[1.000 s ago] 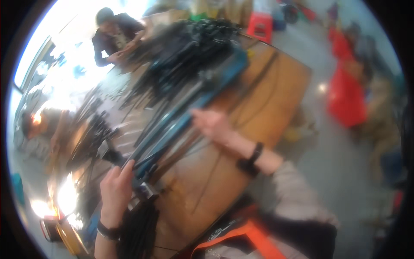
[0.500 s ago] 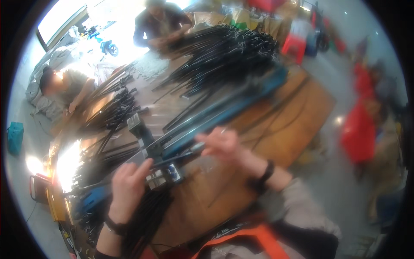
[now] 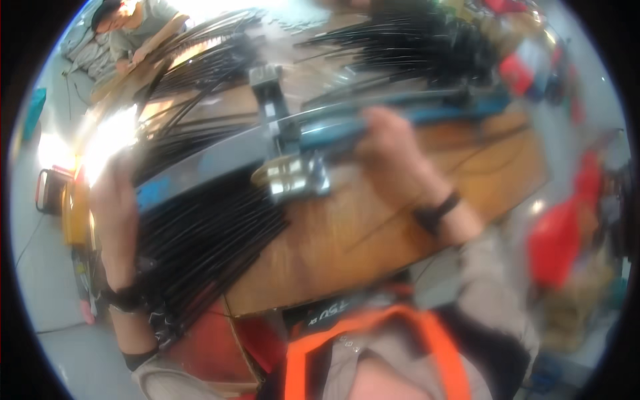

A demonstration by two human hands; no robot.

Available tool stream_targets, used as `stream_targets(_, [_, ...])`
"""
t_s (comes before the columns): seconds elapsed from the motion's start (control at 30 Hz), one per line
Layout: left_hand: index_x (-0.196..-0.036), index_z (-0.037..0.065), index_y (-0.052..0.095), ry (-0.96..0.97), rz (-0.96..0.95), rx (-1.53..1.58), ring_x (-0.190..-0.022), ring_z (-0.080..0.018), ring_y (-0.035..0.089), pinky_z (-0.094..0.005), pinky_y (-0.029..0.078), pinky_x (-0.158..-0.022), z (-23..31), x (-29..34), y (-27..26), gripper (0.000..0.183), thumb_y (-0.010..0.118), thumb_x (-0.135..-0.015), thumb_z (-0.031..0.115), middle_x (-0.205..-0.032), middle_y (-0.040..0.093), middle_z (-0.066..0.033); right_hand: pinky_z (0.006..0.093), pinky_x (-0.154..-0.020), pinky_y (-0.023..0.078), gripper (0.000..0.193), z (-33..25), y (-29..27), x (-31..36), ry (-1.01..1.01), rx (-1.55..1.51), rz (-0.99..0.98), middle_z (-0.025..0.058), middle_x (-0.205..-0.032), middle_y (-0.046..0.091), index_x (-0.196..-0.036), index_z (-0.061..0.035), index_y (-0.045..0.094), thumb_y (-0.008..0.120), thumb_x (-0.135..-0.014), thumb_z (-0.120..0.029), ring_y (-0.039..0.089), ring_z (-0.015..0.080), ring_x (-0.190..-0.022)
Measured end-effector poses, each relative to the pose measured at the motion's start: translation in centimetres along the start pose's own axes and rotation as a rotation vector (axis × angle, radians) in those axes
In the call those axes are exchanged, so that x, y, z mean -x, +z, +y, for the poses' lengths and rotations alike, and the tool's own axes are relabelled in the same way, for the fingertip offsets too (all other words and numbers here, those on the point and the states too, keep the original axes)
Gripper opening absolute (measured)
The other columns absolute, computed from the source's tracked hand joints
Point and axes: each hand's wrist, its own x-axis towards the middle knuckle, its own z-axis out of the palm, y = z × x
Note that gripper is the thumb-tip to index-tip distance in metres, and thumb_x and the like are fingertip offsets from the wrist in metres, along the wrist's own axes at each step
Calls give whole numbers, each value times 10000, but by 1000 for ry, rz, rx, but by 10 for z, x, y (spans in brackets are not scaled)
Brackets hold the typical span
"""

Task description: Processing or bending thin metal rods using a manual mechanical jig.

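Note:
A long blue metal fixture crosses the wooden table, with a grey metal clamp block standing on it. A shiny metal piece sits at the clamp's near side. My right hand is closed beside the blue rail, right of the clamp; what it grips, if anything, is hidden by blur. Stretched out at the far left, my left hand is beside the fixture's left end, near a bright light, and its fingers are smeared by motion. Thin black rods lie bundled between my left arm and the metal piece.
More black rods are heaped across the table's far side. A person sits at the far left. A yellow machine part stands by the left edge. Bare wooden tabletop spreads nearer me; red bags are at right.
My left hand has moved away from the clamp to the far left. My right hand has shifted right and looks more closed. The view has turned, moving the fixture higher.

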Motion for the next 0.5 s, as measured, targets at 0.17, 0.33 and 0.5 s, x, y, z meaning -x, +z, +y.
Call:
stream_targets(0.17, [-1111,-30,626,24,46,46,-807,-327,632,-386,495,-757,-10,21,5,211,550,-983,121,-907,658,-212,297,-695,488,162,-54,64,-69,-24,-565,-258,79,-752,670,-994,-106,715,670,-907,-237,645,183,-686])
stream_targets(0.33, [-1139,-27,618,-67,35,97,-809,-333,641,-374,497,-759,-19,46,6,225,561,-978,120,-928,656,-230,382,-698,512,120,-77,103,-104,-356,-194,-280,125,-808,681,-891,-69,732,732,-829,-173,633,281,-727])
stream_targets(0.5, [-1156,-22,617,-213,-75,124,-822,-350,641,-374,495,-769,-32,60,10,230,569,-968,101,-951,652,-248,390,-721,498,130,-79,116,-108,-448,-114,-297,97,-751,672,-858,-109,751,737,-814,-231,641,274,-738])
